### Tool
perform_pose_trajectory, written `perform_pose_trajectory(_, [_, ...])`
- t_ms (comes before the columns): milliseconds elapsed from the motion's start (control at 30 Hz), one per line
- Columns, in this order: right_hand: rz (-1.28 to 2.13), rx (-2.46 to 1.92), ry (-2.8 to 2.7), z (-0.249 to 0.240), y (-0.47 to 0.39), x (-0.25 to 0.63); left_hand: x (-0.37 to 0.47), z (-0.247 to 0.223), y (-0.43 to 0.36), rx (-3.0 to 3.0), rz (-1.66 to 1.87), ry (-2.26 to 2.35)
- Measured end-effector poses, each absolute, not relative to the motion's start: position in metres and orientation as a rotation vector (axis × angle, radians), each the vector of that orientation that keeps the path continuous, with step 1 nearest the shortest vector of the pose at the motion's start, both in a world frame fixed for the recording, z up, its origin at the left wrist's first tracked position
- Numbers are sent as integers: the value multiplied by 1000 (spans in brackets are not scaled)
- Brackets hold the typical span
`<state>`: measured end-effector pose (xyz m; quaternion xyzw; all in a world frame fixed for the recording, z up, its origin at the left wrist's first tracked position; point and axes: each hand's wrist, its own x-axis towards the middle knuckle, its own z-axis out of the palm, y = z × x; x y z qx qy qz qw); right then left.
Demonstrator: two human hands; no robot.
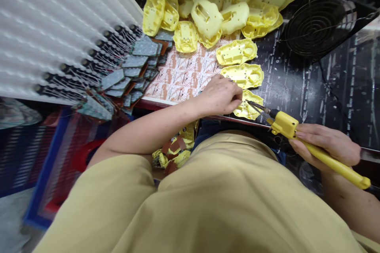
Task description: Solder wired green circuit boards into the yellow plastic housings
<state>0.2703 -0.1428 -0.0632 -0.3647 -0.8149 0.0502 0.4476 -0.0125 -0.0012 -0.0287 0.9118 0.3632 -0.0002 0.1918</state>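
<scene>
My right hand [328, 144] is wrapped round the handle of a yellow soldering iron [286, 124]. Its thin metal tip reaches the nearest yellow plastic shell [251, 106], which lies open side up at the table's front edge. At that shell's left side, my left hand [221, 95] is closed, fingertips pinched and pointing down. Whatever those fingers hold, if anything, is hidden. Two more shells, a middle one [245, 75] and a farther one [237, 51], lie in a row behind it, also open side up.
Yellow shells [206, 17] are heaped at the back. Left of the patterned sheet [181, 73] are stacked grey-topped boards [135, 61] with wires to black parts. A black fan [320, 23] stands back right. Below the edge are scrap yellow and brown pieces [176, 148] and a blue crate [49, 174].
</scene>
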Motion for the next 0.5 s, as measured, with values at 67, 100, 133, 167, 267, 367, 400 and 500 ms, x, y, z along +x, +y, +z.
perform_pose_trajectory(67, [116, -862, -2068, -57, -136, 270, -12, -27, -1, 2556, -20, 1027])
perform_pose_trajectory(100, [110, -849, -2091, -54, -133, 270, -12, -27, 0, 2555, -31, 1031])
perform_pose_trajectory(133, [105, -838, -2112, -52, -131, 271, -11, -26, 0, 2556, -40, 1033])
perform_pose_trajectory(167, [104, -829, -2132, -51, -130, 273, -11, -26, 0, 2555, -46, 1036])
perform_pose_trajectory(267, [132, -853, -2141, -55, -132, 282, -10, -23, 0, 2543, -72, 1044])
perform_pose_trajectory(367, [148, -919, -2107, -64, -136, 293, -9, -22, 0, 2529, -96, 1045])
perform_pose_trajectory(400, [152, -937, -2107, -67, -137, 295, -9, -22, 0, 2528, -93, 1043])
perform_pose_trajectory(500, [176, -990, -2112, -70, -141, 300, -6, -22, 2, 2521, -106, 1054])
